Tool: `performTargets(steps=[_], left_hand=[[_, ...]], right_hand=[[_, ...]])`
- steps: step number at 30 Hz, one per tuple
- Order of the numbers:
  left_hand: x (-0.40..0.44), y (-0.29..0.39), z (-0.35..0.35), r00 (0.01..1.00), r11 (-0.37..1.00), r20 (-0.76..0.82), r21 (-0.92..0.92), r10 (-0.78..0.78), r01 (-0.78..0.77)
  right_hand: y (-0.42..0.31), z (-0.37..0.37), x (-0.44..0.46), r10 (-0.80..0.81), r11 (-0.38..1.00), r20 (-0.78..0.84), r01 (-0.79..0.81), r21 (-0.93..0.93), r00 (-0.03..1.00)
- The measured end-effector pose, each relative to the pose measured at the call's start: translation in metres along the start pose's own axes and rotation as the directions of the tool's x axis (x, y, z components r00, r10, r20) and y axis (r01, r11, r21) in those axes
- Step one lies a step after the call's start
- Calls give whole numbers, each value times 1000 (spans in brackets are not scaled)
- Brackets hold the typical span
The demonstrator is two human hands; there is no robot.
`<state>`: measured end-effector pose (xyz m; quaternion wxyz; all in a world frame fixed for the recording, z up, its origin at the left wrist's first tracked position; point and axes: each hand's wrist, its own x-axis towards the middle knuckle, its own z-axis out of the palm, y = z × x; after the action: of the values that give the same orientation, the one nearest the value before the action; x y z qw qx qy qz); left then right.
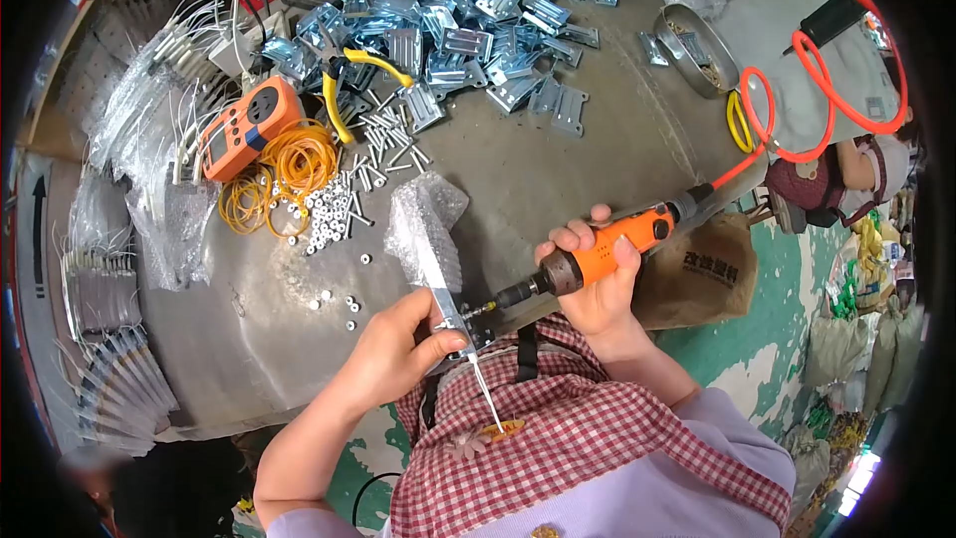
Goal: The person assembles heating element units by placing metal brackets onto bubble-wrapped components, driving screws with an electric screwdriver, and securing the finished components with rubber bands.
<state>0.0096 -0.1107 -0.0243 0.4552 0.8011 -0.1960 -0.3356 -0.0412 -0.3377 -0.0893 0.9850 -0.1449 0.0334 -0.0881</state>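
At a grey workbench (299,339), left hand (393,354) pinching a bubble-wrapped silvery metal strip (445,305), right hand (603,307) clasped round an orange cylindrical screwdriver (602,257), apparent fastening demands steady alignment.

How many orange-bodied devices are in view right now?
2: the power driver in the right hand, and the meter on the bench beside the yellow bands. Others might be hidden.
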Motion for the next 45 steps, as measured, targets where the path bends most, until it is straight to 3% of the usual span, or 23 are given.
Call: performTargets(steps=[7,13,15,16,19,20,21,23,24,25,26,27,28,30,32,36,37,38,39,41,43,44,45], left_hand=[[1,-5,5,999,999,-40,-49,-15,13],[-2,3,16,958,978,-208,-102,-198,180],[-5,-2,17,909,985,-385,-117,-160,123],[-6,-6,17,834,990,-538,-123,-122,66],[7,-16,15,741,996,-670,-34,43,-88],[11,-18,12,771,999,-637,-18,22,-44],[13,-27,11,793,978,-608,-186,-39,-94],[15,-24,13,771,959,-637,-230,-19,-167],[16,-22,15,756,935,-655,-274,-10,-224],[21,-15,21,697,863,-716,-330,36,-384],[23,-10,25,703,868,-709,-321,45,-379],[25,-5,29,595,885,-793,-177,130,-430],[25,-2,30,471,885,-854,-28,221,-466],[11,-6,27,500,863,-811,13,305,-505],[-13,-12,18,688,693,-351,652,635,-308],[-23,-11,4,770,732,-262,583,581,-354],[-14,-2,-4,693,881,-584,86,423,-466],[-7,7,-9,641,707,-761,-400,99,-583],[-2,15,-13,633,708,-769,-397,90,-584],[4,28,-16,891,-15,-443,-895,-98,-446],[14,14,1,902,216,-424,-891,-84,-399],[14,12,17,887,671,-460,-674,-52,-310],[16,16,30,905,863,-425,-443,38,-244]], right_hand=[[1,2,0,0,999,35,-1,32,999],[-38,13,30,53,978,-31,-58,-200,998],[-76,19,57,-139,922,-193,56,-383,971],[-97,9,72,-261,721,-108,119,-682,959],[-134,-12,103,-532,112,24,99,-989,847],[-140,-21,110,-580,-164,135,47,-985,803],[-136,-12,107,-579,-168,147,59,-984,802],[-101,17,81,-348,-891,693,7,-454,631],[-73,33,60,-361,-630,558,246,-736,747],[-53,41,40,-59,-488,505,416,-767,861],[-19,55,15,231,213,15,-35,-976,973],[15,33,4,405,500,195,-37,-865,893],[25,46,-1,488,542,118,-195,-817,865],[30,51,0,449,584,90,-215,-783,889],[29,58,4,216,612,187,16,-790,958],[13,52,13,220,455,211,91,-886,952],[11,50,12,227,456,211,87,-886,951],[10,48,9,292,370,246,128,-920,924],[10,48,9,359,284,278,179,-942,891],[18,51,4,345,377,204,64,-924,916],[22,54,1,275,434,179,44,-900,945],[24,56,0,187,458,218,111,-882,958],[22,57,2,139,481,239,145,-865,961]])
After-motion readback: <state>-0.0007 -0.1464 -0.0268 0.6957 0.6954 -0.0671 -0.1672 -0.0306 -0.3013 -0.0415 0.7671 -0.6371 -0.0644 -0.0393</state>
